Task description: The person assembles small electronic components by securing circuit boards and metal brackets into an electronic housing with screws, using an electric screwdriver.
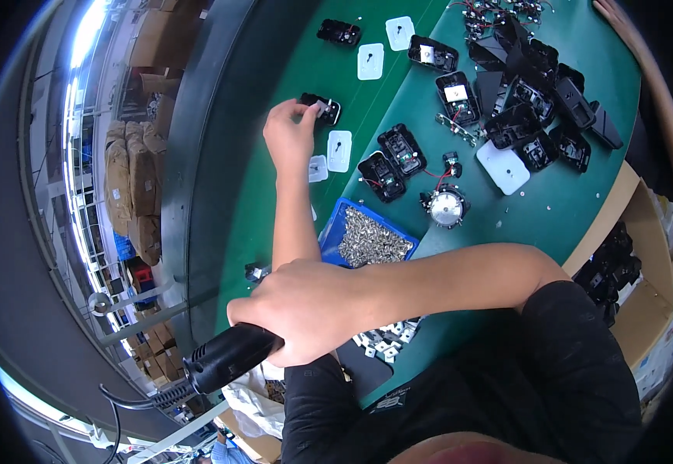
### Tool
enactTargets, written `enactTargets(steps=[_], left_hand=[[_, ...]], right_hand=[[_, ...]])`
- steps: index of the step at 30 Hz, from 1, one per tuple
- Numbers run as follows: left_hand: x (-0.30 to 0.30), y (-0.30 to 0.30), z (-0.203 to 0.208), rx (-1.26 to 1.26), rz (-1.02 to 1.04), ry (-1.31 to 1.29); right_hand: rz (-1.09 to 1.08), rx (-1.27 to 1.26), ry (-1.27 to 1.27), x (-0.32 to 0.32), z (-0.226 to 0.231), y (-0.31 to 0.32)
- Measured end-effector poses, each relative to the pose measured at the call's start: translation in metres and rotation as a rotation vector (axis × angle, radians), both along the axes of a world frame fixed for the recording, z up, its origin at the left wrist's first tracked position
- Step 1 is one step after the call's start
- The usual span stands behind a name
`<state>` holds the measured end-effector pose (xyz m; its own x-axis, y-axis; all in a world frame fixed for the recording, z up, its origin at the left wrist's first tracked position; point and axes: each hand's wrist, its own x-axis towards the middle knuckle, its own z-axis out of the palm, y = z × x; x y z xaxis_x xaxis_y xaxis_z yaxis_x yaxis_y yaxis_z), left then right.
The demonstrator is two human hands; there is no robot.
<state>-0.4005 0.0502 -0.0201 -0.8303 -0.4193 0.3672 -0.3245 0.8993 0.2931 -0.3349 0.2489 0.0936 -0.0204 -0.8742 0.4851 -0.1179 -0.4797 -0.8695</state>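
My left hand (290,135) reaches out over the green conveyor belt, thumb and fingers pinched at the left end of a small black plastic housing (328,111). A pale bit shows by the fingertips, too small to name. My right arm crosses in front of my left forearm. In its fist my right hand (313,309) grips a black electric screwdriver (232,357), held tilted, with its cord trailing to the lower left. White trays with a small dark part each, such as this white tray (339,151), lie near the housing. A blue bin (335,224) of small metal parts sits beyond my right forearm.
Open black housings (402,150) with red wires lie beside a round silver-faced part (447,208). A heap of black casings (533,100) covers the far right. Another person's forearm (653,77) rests at the right edge. A cardboard box (645,309) stands at the right.
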Motion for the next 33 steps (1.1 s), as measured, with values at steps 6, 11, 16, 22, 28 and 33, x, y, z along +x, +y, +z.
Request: enactTargets(steps=[6,11,16,22,28,33], left_hand=[[-0.009,0.006,0.004,0.208,0.144,-0.093],[-0.005,-0.006,0.004,0.134,-0.031,-0.105],[0.057,-0.008,0.048,0.148,0.01,0.018],[0.25,0.057,0.097,0.188,0.396,0.117],[0.38,0.157,0.07,0.232,0.66,-0.087],[0.398,0.175,0.041,0.399,0.558,-0.128]], right_hand=[[-0.011,0.006,0.009,-0.001,-0.001,-0.001],[-0.019,0.002,0.001,0.002,-0.005,-0.002],[-0.105,0.007,-0.161,-0.011,-0.009,-0.006],[-0.167,0.075,-0.18,-0.032,-0.007,-0.011],[-0.392,0.043,-0.463,-0.014,0.002,-0.016],[0.162,-0.088,-0.607,-0.071,-0.015,0.005]])
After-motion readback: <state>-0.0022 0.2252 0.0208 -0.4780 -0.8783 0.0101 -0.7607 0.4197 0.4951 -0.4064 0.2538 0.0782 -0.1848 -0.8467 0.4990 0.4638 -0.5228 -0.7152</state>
